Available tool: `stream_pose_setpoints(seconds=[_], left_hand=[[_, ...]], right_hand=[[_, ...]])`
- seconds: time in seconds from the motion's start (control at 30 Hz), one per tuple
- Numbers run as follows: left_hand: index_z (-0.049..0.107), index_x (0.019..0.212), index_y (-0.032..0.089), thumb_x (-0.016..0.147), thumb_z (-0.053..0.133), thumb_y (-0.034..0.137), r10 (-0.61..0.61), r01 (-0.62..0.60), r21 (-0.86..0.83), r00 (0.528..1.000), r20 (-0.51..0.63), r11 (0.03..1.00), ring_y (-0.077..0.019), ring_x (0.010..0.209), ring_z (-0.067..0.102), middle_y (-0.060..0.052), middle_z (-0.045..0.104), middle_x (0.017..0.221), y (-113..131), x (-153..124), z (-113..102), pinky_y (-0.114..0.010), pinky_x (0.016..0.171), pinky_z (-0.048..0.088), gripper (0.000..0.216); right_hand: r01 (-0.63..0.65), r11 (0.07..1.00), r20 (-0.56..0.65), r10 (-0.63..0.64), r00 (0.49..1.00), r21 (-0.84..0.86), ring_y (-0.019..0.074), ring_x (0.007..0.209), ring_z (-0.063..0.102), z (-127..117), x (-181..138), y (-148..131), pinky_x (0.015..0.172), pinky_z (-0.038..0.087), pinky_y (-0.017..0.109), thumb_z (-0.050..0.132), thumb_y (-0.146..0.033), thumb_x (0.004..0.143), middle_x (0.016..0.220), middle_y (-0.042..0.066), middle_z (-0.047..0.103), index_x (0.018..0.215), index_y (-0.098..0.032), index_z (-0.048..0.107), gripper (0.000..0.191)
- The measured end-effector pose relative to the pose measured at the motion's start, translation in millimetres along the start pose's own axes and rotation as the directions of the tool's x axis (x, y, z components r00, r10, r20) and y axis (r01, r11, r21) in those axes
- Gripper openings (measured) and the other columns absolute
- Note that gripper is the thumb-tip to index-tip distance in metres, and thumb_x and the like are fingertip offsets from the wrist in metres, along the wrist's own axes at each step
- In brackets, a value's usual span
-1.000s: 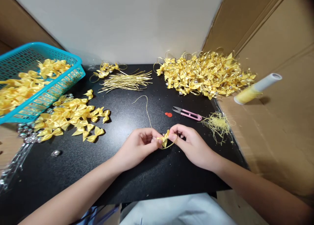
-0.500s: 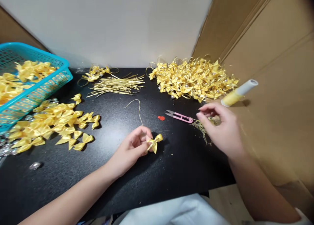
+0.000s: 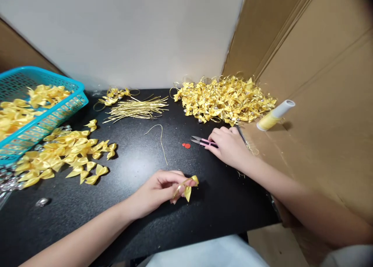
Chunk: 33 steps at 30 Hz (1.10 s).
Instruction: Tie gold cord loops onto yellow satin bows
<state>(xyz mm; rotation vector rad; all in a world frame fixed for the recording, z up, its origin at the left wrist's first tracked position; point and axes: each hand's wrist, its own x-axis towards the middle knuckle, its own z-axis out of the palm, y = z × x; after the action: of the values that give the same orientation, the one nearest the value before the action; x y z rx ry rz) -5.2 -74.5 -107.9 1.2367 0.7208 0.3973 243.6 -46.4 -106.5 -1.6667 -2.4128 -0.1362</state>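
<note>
Yellow bow [image 3: 188, 187] is sitting at 6 o'clock on the black surface [image 3: 140, 224]. The left hand [image 3: 159, 191] is pinching it, together with a gold loop, between thumb and fingertips. At 1 o'clock from the bow, the right hand [image 3: 230, 144] is lying over the pink handle of the snips [image 3: 201, 141]. Whether it is gripping them cannot be told. The blades are pointing toward 9 o'clock, with a red dot [image 3: 185, 145] just beside the tips.

Judgement: the pinch is working best at the bow's centre, leaving the wings uncrushed. The snips are best taken by the handle, blades away from the palm.

A loose gold cord [image 3: 161, 141] is lying at 11 o'clock, apart from both hands. Open room is lying between the hands and toward 8 o'clock. The front edge is running close behind the left wrist. At 3 o'clock the surface is ending against the cardboard wall [image 3: 320, 84], where a thread spool [image 3: 275, 115] is resting. The finished pile [image 3: 224, 98] is crowding 1 o'clock, just beyond the right hand. The loose bows [image 3: 67, 150] and the blue basket [image 3: 46, 117] are filling 9 to 10 o'clock.
</note>
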Motion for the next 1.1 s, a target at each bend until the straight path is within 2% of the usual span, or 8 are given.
stream_pose_setpoints(seconds=[0.17, 0.23, 0.33, 0.4, 0.47, 0.6, 0.83, 1.1], left_hand=[[0.077, 0.099, 0.021, 0.073, 0.076, 0.042, -0.031, 0.021, -0.135, 0.997, -0.074, 0.991, -0.0074, 0.055, 0.045, -0.005, 0.065, 0.074, 4.1, 10.2, 6.0, -0.019, 0.049, 0.038, 0.034], [0.077, 0.102, 0.021, 0.071, 0.077, 0.041, -0.036, 0.017, -0.161, 0.993, -0.112, 0.987, -0.0067, 0.055, 0.044, -0.005, 0.067, 0.075, 7.3, 17.1, 9.3, -0.019, 0.050, 0.038, 0.036], [0.075, 0.107, 0.023, 0.070, 0.079, 0.038, -0.033, 0.011, -0.161, 0.990, -0.136, 0.987, -0.0070, 0.057, 0.045, -0.005, 0.068, 0.077, 12.8, 27.4, 13.4, -0.019, 0.052, 0.039, 0.041], [0.074, 0.110, 0.024, 0.069, 0.079, 0.037, -0.019, -0.001, -0.143, 0.991, -0.134, 0.990, -0.0081, 0.061, 0.049, -0.005, 0.069, 0.079, 16.3, 33.9, 15.6, -0.019, 0.055, 0.041, 0.043], [0.074, 0.111, 0.024, 0.069, 0.079, 0.035, 0.008, -0.024, -0.120, 0.991, -0.132, 0.993, -0.0102, 0.067, 0.054, -0.006, 0.070, 0.084, 19.1, 40.3, 18.1, -0.021, 0.061, 0.045, 0.044], [0.072, 0.115, 0.024, 0.072, 0.078, 0.032, 0.065, -0.074, -0.085, 0.992, -0.112, 0.994, -0.0122, 0.073, 0.059, -0.006, 0.071, 0.088, 22.5, 53.3, 27.0, -0.024, 0.069, 0.048, 0.044], [0.067, 0.121, 0.022, 0.076, 0.075, 0.024, 0.119, -0.124, -0.086, 0.991, -0.064, 0.988, -0.0112, 0.073, 0.059, -0.005, 0.071, 0.087, 23.7, 70.8, 47.2, -0.022, 0.066, 0.047, 0.046], [0.069, 0.118, 0.025, 0.075, 0.075, 0.018, 0.168, -0.172, -0.080, 0.984, -0.055, 0.982, -0.0086, 0.070, 0.056, -0.001, 0.066, 0.079, 23.0, 80.7, 53.2, -0.019, 0.064, 0.046, 0.044]], right_hand=[[-0.026, 1.000, -0.005, 0.026, 1.000, -0.006, 0.0241, 0.081, 0.057, -3.0, 4.5, -2.3, 0.071, 0.036, 0.038, 0.049, -0.016, 0.094, 0.083, 0.012, 0.066, 0.077, -0.014, 0.062, 0.022], [-0.134, 0.979, -0.019, 0.139, 0.990, 0.155, 0.0217, 0.074, 0.059, -10.3, -1.3, 1.9, 0.067, 0.039, 0.035, 0.045, -0.017, 0.095, 0.080, 0.010, 0.066, 0.081, -0.015, 0.059, 0.020], [-0.282, 0.831, 0.023, 0.309, 0.951, 0.480, 0.0156, 0.059, 0.058, -28.9, -23.8, 10.5, 0.057, 0.041, 0.029, 0.038, -0.025, 0.099, 0.070, 0.003, 0.064, 0.087, -0.018, 0.054, 0.021], [-0.293, 0.760, 0.052, 0.324, 0.945, 0.581, 0.0143, 0.057, 0.058, -41.4, -46.1, 13.4, 0.053, 0.041, 0.027, 0.038, -0.030, 0.099, 0.068, 0.000, 0.063, 0.085, -0.020, 0.053, 0.023], [-0.265, 0.747, 0.045, 0.301, 0.953, 0.610, 0.0152, 0.065, 0.062, -49.8, -68.6, 12.0, 0.055, 0.045, 0.026, 0.041, -0.030, 0.098, 0.077, 0.001, 0.067, 0.094, -0.022, 0.057, 0.019], [-0.180, 0.825, -0.062, 0.251, 0.966, 0.535, 0.0177, 0.087, 0.065, -52.1, -96.9, 1.8, 0.073, 0.050, 0.030, 0.041, -0.024, 0.098, 0.098, 0.005, 0.070, 0.108, -0.022, 0.062, 0.023], [-0.123, 0.955, -0.276, 0.200, 0.940, 0.271, 0.0172, 0.073, 0.059, -44.8, -102.8, 1.0, 0.068, 0.040, 0.030, 0.051, -0.027, 0.095, 0.082, 0.004, 0.067, 0.101, -0.019, 0.064, 0.016], [-0.114, 0.974, -0.289, 0.169, 0.942, 0.198, 0.0167, 0.072, 0.056, -40.8, -106.5, 7.9, 0.067, 0.032, 0.030, 0.046, -0.029, 0.098, 0.080, 0.004, 0.067, 0.101, -0.018, 0.063, 0.021]])
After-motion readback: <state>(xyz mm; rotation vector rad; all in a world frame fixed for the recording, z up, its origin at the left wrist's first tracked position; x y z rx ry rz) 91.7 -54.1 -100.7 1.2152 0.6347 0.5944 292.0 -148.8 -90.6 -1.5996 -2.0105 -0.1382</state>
